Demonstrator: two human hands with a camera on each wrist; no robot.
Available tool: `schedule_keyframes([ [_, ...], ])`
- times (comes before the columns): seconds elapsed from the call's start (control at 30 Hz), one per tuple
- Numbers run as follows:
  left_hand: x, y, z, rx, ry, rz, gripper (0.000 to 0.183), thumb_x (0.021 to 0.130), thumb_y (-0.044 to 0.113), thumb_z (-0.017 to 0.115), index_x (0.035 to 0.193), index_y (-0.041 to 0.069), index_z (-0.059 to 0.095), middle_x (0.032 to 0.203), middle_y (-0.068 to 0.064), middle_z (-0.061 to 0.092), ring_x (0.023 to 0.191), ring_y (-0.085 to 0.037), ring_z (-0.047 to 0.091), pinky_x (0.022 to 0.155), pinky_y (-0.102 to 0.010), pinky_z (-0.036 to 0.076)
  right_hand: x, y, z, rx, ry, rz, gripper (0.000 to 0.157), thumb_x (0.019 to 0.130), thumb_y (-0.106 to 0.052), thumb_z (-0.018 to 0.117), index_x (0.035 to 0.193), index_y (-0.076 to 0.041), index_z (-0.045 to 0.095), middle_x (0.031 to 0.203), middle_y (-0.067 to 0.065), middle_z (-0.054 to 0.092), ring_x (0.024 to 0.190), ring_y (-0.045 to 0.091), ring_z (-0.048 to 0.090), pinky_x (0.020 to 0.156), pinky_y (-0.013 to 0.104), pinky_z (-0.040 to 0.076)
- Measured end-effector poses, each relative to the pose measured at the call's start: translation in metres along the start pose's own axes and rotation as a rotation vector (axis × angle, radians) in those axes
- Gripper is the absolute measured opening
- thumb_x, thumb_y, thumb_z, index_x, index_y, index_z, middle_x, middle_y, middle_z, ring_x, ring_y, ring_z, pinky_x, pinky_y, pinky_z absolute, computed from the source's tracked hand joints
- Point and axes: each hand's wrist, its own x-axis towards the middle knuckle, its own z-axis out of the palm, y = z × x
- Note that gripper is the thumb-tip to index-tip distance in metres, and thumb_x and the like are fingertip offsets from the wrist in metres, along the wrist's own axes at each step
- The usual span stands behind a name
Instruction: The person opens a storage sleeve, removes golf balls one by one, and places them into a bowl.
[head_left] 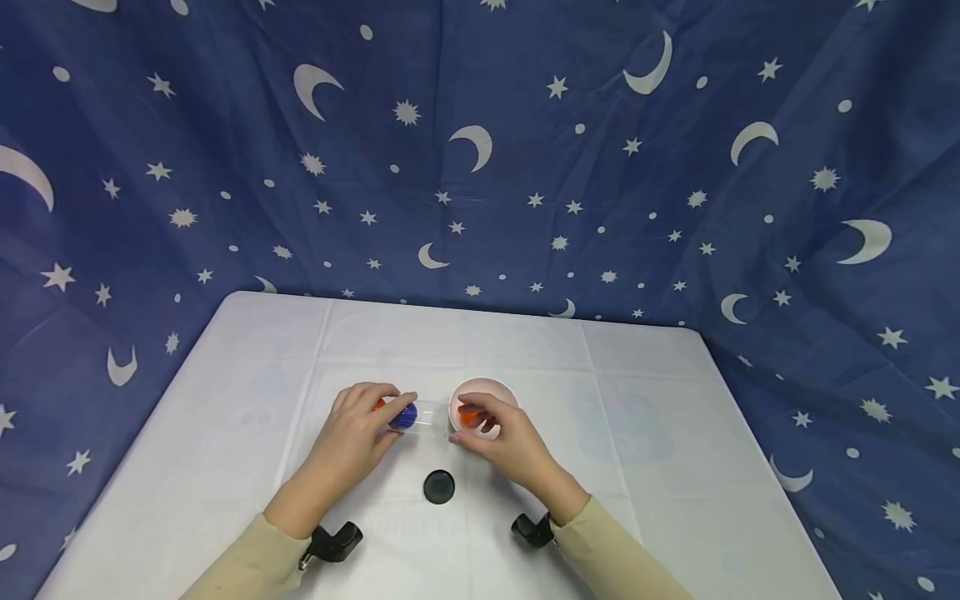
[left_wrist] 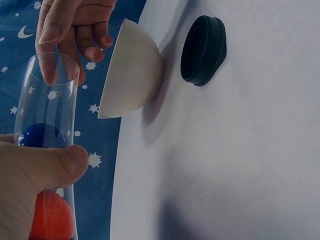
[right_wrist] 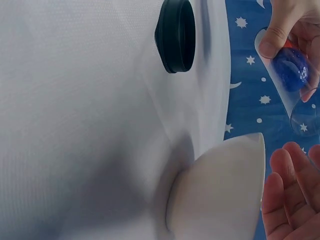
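Note:
My left hand grips a clear tube lying on its side, its open mouth toward the bowl. Inside it are a blue ball and, deeper in, a red ball. My right hand hovers at the tube's mouth and over the near side of a white bowl, its fingers loosely bent with nothing between them in the wrist views. Past these fingers, something orange shows inside the bowl, partly hidden by the hand.
A round black lid lies on the white tablecloth, nearer to me than the tube and bowl. Behind the table hangs a blue curtain with moons and stars. A black wrist mount sits on each forearm.

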Motion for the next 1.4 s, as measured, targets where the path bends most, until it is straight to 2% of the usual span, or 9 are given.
schedule_keyframes([
  [0.2,-0.0004,0.0013,0.0027,0.007,-0.021,-0.009,0.056,0.07,0.009,0.086,0.122,0.016,0.066,0.112,-0.008,0.059,0.108,-0.033,0.051,0.096,-0.051,0.036,-0.0008,-0.0011,0.0032,-0.013,-0.03,0.016,0.053,0.082,-0.039,0.077,0.125,-0.012,0.061,0.102,0.003,0.066,0.088,0.017,0.06,0.076,0.03,0.051],
  [0.47,0.0022,0.0039,0.0015,0.019,-0.019,0.008,0.056,0.07,0.009,0.086,0.121,0.016,0.067,0.112,-0.009,0.059,0.107,-0.033,0.052,0.095,-0.052,0.036,-0.0005,-0.0004,0.007,-0.014,-0.024,-0.016,0.051,0.083,-0.035,0.077,0.124,-0.011,0.061,0.103,0.003,0.068,0.087,0.017,0.061,0.074,0.03,0.052],
  [0.7,0.0043,0.006,-0.0008,0.061,-0.031,0.005,0.054,0.071,0.009,0.085,0.121,0.018,0.067,0.113,-0.008,0.059,0.109,-0.034,0.051,0.094,-0.053,0.031,-0.0014,0.0006,0.0092,-0.019,-0.016,-0.032,0.048,0.083,-0.031,0.077,0.123,-0.009,0.061,0.1,0.002,0.067,0.085,0.016,0.062,0.073,0.031,0.052],
  [0.97,0.0063,0.0078,-0.0009,0.073,-0.011,0.014,0.055,0.07,0.005,0.085,0.12,0.018,0.068,0.113,-0.009,0.059,0.108,-0.035,0.05,0.093,-0.054,0.031,-0.0018,0.0009,0.0096,-0.021,-0.032,0.016,0.049,0.083,-0.034,0.077,0.124,-0.011,0.061,0.101,0.002,0.068,0.086,0.016,0.061,0.075,0.033,0.052],
  [1.4,0.0075,0.0069,-0.0002,0.056,0.02,0.03,0.056,0.067,0.003,0.085,0.118,0.017,0.068,0.112,-0.009,0.058,0.107,-0.035,0.051,0.091,-0.053,0.031,-0.0006,0.0004,0.0089,-0.02,-0.028,0.002,0.048,0.084,-0.033,0.076,0.124,-0.01,0.061,0.102,0.003,0.069,0.086,0.017,0.062,0.074,0.034,0.053],
])
